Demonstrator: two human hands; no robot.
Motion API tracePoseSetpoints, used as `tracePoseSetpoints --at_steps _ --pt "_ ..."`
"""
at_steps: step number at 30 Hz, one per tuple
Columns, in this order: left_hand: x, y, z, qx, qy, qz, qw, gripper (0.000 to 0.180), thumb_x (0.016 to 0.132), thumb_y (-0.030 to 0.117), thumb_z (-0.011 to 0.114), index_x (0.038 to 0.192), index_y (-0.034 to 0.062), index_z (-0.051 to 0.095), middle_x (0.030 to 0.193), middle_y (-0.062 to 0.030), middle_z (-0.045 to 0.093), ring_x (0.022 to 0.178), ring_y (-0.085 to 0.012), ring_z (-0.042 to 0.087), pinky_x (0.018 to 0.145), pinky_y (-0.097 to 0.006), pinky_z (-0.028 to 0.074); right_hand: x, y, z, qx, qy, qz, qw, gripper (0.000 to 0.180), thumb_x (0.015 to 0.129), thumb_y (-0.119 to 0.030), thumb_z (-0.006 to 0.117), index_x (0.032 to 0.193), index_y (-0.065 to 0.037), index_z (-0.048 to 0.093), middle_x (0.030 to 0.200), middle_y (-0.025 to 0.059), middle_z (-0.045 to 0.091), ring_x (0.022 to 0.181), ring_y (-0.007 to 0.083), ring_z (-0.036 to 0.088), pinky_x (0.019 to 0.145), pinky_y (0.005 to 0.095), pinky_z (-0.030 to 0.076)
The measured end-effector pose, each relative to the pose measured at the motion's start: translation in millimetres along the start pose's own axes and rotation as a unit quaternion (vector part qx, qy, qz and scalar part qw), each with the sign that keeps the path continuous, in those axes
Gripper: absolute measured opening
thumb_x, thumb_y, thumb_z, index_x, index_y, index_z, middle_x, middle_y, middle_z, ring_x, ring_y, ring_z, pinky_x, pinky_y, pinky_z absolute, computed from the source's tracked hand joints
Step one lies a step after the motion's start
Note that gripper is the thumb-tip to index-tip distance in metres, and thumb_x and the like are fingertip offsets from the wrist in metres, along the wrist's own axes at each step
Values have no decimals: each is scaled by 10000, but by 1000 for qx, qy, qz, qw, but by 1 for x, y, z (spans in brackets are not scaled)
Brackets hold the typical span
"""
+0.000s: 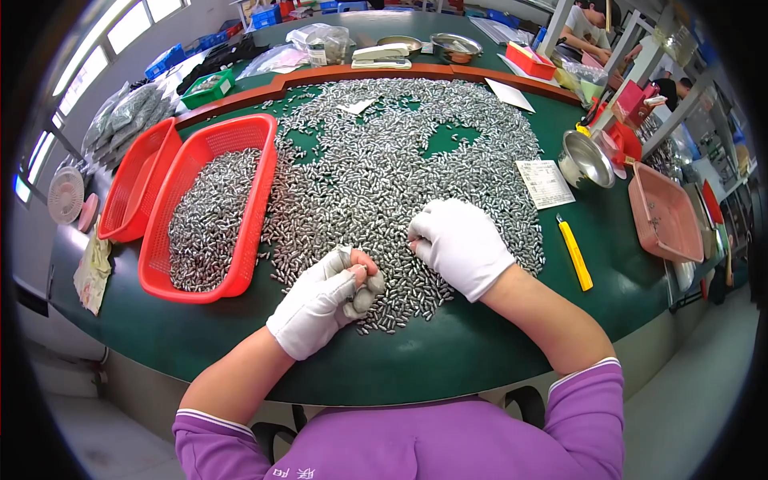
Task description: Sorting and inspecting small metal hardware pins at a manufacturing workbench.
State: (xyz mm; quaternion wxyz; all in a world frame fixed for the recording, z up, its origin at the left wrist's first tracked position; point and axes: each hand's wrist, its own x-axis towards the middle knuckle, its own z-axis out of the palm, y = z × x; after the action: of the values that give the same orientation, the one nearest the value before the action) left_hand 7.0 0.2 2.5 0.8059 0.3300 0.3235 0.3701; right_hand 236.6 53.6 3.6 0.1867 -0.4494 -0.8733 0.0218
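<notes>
A wide heap of small silver metal pins [384, 168] covers the green table [448, 360]. My left hand [324, 300], in a white glove with bare fingertips, is curled at the heap's near edge and pinches a few pins between thumb and fingers. My right hand [460, 244], also in a white glove, rests knuckles up on the pins to the right, fingers bent down into them. Whether the right hand holds any pins is hidden under the glove. A red plastic basket [248, 240] partly filled with the same pins stands just left of my left hand.
A second red basket [132, 196] stands further left. A yellow utility knife [574, 254], a paper slip [544, 182], a steel bowl [584, 160] and a pink tray [664, 212] lie to the right. Bags, a stapler and bowls sit at the far edge. Another person sits top right.
</notes>
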Motion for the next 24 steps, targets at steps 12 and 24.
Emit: tracePoseSetpoints --at_steps 12,24 --pt "-2 3 1 0 -28 -36 999 293 933 195 667 1152 71 517 1027 -29 606 768 -79 504 700 -214 424 0 -27 -15 224 51 -116 966 107 790 -157 719 876 -111 673 846 68 624 804 286 621 727 401 511" --pt "-3 3 3 28 15 -29 999 178 965 191 637 1081 99 539 946 -6 621 715 -49 512 660 -192 433 -3 -15 -3 79 -31 -40 996 184 811 -213 703 964 -112 701 939 67 646 903 289 627 795 402 509"
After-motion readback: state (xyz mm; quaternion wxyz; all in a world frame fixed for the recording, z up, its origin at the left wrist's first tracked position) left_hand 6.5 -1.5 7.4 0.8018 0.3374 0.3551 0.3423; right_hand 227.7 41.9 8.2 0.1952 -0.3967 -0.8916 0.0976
